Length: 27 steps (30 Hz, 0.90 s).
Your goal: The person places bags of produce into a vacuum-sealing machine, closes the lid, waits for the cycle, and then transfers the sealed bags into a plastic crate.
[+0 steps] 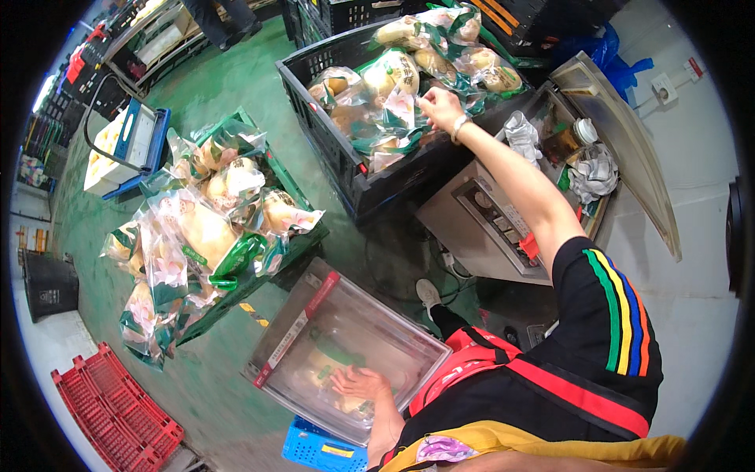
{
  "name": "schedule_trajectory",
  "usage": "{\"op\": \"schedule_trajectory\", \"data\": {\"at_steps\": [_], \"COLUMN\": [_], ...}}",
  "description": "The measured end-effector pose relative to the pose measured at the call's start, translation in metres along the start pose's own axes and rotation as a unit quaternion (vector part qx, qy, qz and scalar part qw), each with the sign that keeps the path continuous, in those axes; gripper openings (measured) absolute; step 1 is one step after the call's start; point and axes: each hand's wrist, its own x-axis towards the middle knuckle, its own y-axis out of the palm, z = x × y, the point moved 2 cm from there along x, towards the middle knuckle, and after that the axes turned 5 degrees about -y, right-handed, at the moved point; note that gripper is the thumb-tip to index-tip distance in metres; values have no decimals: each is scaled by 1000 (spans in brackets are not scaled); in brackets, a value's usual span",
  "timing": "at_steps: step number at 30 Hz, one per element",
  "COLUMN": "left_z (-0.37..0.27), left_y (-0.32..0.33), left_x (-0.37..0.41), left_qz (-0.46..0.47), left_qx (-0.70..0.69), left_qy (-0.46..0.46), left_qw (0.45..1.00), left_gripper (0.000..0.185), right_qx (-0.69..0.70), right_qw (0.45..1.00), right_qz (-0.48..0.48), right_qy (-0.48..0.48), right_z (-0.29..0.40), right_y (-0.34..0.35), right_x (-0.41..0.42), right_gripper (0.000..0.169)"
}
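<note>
My left hand [363, 383] lies flat, fingers spread, on the clear lid [377, 321] of what looks like a chamber vacuum sealer. Bagged pale roots [324, 369] show through the lid under and beside it. My right hand [441, 110] reaches over a black plastic crate [324, 159], its fingers curled close to the bags there. Whether they pinch plastic film is unclear. Clear bags printed with green and pink flowers [389, 76], holding what look like lotus roots, fill that crate. More such bags [200, 230] are heaped on a green crate [295, 194] to the left.
By my right arm stands a steel machine [454, 206] with a control panel; white gloves [593, 174] and a lidded jar [584, 131] lie in its top, its cover [625, 147] raised. A blue crate [321, 445], red plastic pallet [118, 407] and white box [112, 153] stand around.
</note>
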Motion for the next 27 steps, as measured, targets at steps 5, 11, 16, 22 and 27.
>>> {"op": "schedule_trajectory", "data": {"at_steps": [5, 11, 16, 22, 27], "left_z": [4, -1, 5, 8, 19], "left_y": [0, -3, -1, 1, 8], "left_x": [1, 2, -2, -8, -10], "left_qz": [14, 19, 14, -10, -36], "left_qx": [-10, -13, -9, -7, 10], "left_qy": [-5, -10, -14, -12, -2], "left_qw": [1000, 1000, 1000, 1000, 999], "left_gripper": [22, 26, 26, 27, 27], "right_qx": [-63, 67, 535, 722, 745], "right_qw": [964, 961, 817, 595, 629], "right_qz": [140, 136, 122, 350, 222], "right_qy": [217, 232, 177, 50, 17], "right_z": [3, -25, 70, 155, 178], "right_y": [18, 20, -39, -138, -197], "right_x": [29, 46, 53, -3, -153], "right_gripper": [63, 36, 25, 5, 17]}}
